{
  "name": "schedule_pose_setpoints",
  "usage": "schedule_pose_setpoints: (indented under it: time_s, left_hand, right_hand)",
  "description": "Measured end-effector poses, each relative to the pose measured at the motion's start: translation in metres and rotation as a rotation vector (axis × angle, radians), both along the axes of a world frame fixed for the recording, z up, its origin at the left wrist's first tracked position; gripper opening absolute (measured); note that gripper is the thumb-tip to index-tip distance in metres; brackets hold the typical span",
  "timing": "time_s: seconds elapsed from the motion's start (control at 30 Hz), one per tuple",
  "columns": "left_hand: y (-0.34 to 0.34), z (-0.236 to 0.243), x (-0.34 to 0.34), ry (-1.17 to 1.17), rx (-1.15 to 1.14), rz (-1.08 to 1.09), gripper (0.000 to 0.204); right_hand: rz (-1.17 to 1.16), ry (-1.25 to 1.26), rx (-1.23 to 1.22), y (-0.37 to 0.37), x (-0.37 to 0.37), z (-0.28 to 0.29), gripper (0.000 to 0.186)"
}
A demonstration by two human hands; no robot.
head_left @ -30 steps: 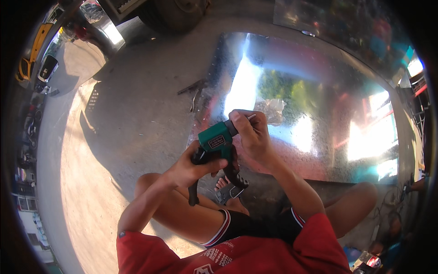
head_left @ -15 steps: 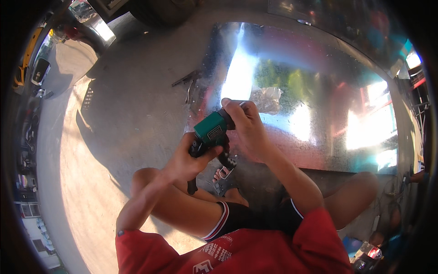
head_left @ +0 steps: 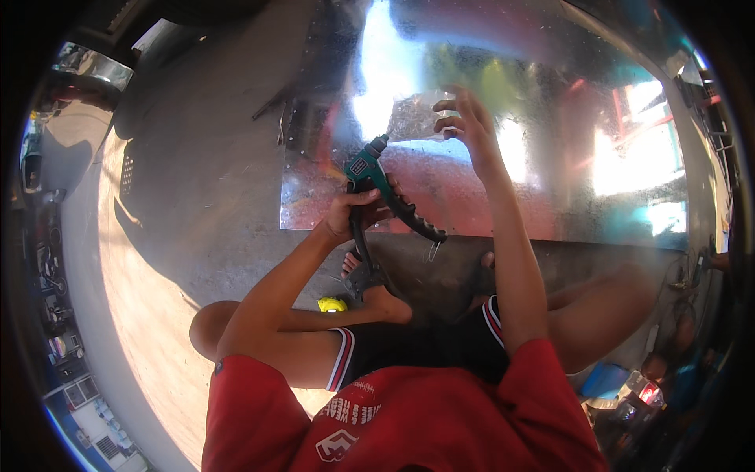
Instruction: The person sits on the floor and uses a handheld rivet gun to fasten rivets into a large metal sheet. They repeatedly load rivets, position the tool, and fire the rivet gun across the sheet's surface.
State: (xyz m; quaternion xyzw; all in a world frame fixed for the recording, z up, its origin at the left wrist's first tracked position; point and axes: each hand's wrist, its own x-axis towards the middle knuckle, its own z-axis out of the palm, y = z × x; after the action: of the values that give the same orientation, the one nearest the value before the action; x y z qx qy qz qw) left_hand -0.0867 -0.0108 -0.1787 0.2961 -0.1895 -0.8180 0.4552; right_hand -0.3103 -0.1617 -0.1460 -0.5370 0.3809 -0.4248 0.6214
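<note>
The green riveter (head_left: 364, 166) is clamped in the left hand (head_left: 351, 211), above the near left corner of the shiny metal sheet (head_left: 480, 211). Concrete floor (head_left: 212, 134), sunlit at left, surrounds it. The right hand (head_left: 472, 130), earlier gripping the riveter's nose, now hangs away over the sheet, fingers apart.

The left hand (head_left: 346, 212) holds a green-and-black tool (head_left: 363, 167), the right hand (head_left: 475, 130) over a shiny metal sheet (head_left: 562, 177).

The hand tool (head_left: 365, 167) is green and black, the shirt (head_left: 440, 417) white-printed red.
</note>
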Motion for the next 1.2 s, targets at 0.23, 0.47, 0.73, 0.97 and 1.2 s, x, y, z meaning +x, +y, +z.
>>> schedule_pose_setpoints:
  time_s: [0.23, 0.47, 0.73, 0.97, 1.2]
  left_hand:
    - [-0.008, -0.124, -0.066, 0.055, 0.298, 0.249, 0.027]
    - [-0.046, -0.161, -0.077, 0.205, 0.464, 0.353, 0.031]
    - [-0.068, -0.135, -0.075, 0.114, 0.639, 0.372, 0.042]
    - [-0.096, -0.114, -0.075, -0.088, 0.747, 0.316, 0.045]
    - [-0.082, -0.132, -0.076, 0.014, 0.732, 0.404, 0.043]
  right_hand:
    - [0.209, 0.546, 0.426, 0.022, -0.042, -0.136, 0.051]
    - [0.300, 0.776, 0.150, 0.043, -0.034, -0.182, 0.045]
    - [0.281, 0.818, 0.185, 0.044, -0.020, -0.155, 0.054]
    - [0.327, 0.762, 0.224, 0.036, -0.023, -0.140, 0.066]
    - [0.268, 0.814, 0.078, 0.052, -0.021, -0.139, 0.064]
